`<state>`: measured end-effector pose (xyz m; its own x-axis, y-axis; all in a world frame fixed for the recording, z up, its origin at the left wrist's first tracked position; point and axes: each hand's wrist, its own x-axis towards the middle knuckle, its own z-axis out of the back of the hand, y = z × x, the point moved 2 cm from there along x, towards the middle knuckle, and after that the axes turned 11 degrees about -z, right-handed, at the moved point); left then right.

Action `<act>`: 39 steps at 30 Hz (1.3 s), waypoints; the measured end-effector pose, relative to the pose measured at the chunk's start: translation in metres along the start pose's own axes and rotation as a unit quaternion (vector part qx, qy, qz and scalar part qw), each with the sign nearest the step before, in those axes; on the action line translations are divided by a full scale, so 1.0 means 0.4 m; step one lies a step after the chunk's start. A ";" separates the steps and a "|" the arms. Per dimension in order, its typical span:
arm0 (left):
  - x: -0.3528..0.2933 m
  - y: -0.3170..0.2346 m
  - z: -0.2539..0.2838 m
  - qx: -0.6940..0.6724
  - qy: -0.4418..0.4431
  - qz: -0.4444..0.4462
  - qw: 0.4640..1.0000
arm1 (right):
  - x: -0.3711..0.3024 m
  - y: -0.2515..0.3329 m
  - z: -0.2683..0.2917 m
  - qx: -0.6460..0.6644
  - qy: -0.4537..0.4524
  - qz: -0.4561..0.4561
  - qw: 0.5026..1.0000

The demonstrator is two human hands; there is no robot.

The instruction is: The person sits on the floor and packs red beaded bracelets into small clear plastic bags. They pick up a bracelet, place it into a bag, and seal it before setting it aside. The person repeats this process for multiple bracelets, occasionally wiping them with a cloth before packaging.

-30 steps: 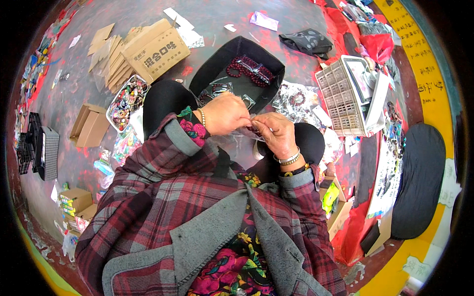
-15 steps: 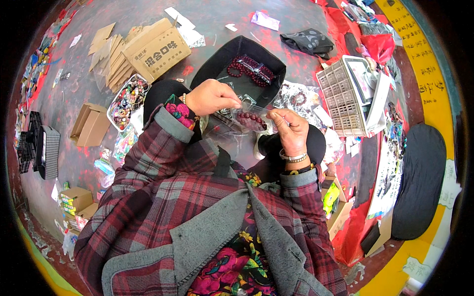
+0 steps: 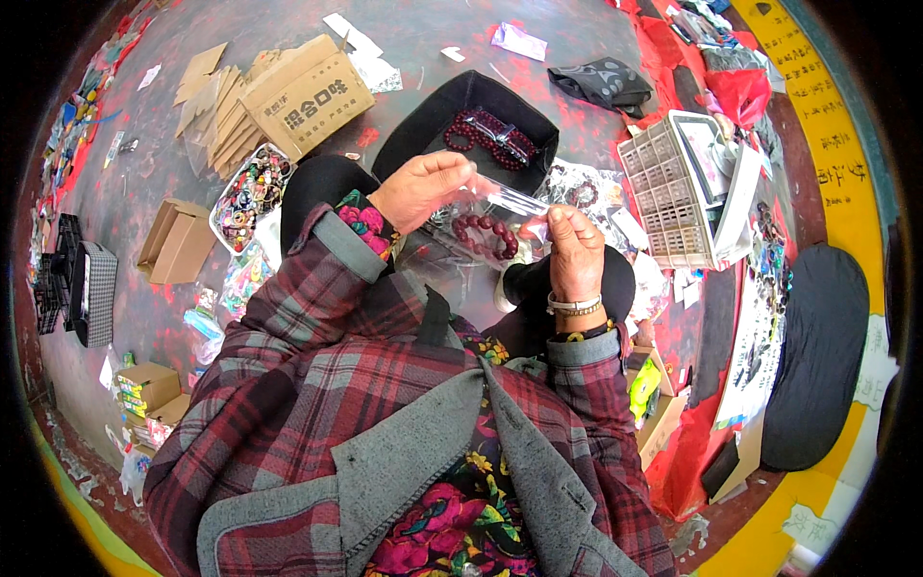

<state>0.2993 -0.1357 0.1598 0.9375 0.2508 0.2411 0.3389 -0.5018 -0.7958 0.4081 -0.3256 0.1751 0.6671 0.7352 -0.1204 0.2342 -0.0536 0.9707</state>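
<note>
Head view: my left hand pinches one upper corner of a clear, glossy plastic bag between thumb and fingers, and my right hand grips the other upper corner the same way, thumb uppermost, so its top edge is drawn taut between them. Below that edge hangs a loop bracelet of round, dark red beads, apparently inside the bag, over the gap between my black-clad knees. A pale bangle circles my right wrist, with a gold-toned band just beside it. Both forearms are covered by a burgundy-and-grey plaid jacket with turned-back grey cuffs. Just beyond my hands sits a black, square-cornered, open tray holding more dark red beaded strands, part of them in clear wrapping. Right of the tray, a heap of clear plastic packets lies near a white slatted plastic crate filled with pale flat pieces. By my left knee, a white-rimmed basket is full of small, many-coloured pieces; past it stand a brown cardboard carton with flattened cardboard leaning beside it and a smaller open brown box. Far to the right lies a long, rounded black cushion.
</note>
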 end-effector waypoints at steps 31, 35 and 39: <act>0.006 -0.012 -0.019 0.211 -0.038 0.018 0.977 | 0.027 0.039 0.011 0.006 -0.177 0.081 0.981; -0.001 0.018 -0.040 0.303 0.057 -0.009 0.951 | 0.021 0.047 -0.032 -0.352 -0.088 0.236 0.902; -0.004 0.017 -0.062 0.418 0.114 -0.087 0.897 | 0.014 0.025 -0.049 -0.431 -0.053 0.257 0.863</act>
<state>0.3021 -0.1599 0.1679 0.8999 0.0425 0.4340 0.3937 0.3490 -0.8504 0.4004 -0.3085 0.1882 0.5988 0.6951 0.3978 -0.6945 0.2034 0.6901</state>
